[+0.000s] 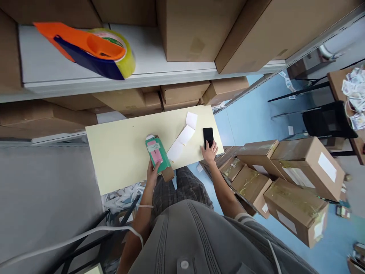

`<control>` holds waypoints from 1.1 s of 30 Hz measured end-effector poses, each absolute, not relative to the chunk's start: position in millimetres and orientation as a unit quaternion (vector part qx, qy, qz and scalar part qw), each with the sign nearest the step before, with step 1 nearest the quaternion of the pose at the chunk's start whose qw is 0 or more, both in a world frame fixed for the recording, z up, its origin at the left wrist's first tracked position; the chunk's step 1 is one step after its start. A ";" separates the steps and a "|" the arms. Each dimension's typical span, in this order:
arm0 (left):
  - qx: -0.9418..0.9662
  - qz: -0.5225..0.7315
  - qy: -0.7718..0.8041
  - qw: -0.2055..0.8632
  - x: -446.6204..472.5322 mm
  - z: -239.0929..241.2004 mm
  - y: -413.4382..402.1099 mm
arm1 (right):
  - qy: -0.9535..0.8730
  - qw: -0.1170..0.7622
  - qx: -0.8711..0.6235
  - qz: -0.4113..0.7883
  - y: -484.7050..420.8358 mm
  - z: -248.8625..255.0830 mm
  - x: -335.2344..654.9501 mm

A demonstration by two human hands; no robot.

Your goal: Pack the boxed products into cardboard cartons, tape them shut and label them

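My left hand (pixel 152 172) grips the near left side of a flat green box (pixel 163 159) with a pink panel and a pale label. The box's far end shows an opened white flap, and a brown cardboard piece (pixel 168 174) sticks out at its near end. My right hand (pixel 210 153) lies with fingers spread, its fingertips on the lower end of a black smartphone (pixel 208 135). Between the two hands a strip of white paper labels (pixel 184 135) stretches across the cream tabletop (pixel 119 152).
Above the table, a shelf (pixel 148 45) carries cardboard boxes (pixel 196 30) and an orange and blue tape dispenser (pixel 91 45) with yellow tape. Taped cartons (pixel 296 205) are stacked at right on the blue floor. A white cable (pixel 97 229) runs at lower left. A black chair (pixel 327 120) stands farther right.
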State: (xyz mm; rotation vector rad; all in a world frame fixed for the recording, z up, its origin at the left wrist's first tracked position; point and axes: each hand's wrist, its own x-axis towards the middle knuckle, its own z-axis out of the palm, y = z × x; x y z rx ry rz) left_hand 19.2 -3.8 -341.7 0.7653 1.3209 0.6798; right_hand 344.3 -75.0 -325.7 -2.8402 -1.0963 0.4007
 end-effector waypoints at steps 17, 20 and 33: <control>0.368 0.323 0.657 0.574 56.6 -338.7 3.0 | -0.249 0.125 -0.952 0.126 -42.0 -342.8 384.7; 0.377 0.332 0.643 0.578 57.8 -335.6 2.6 | -0.250 0.126 -0.950 0.135 -40.0 -339.1 382.1; 0.374 0.326 0.633 0.594 51.4 -337.0 4.9 | -0.273 0.114 -0.943 0.152 -41.6 -337.2 388.0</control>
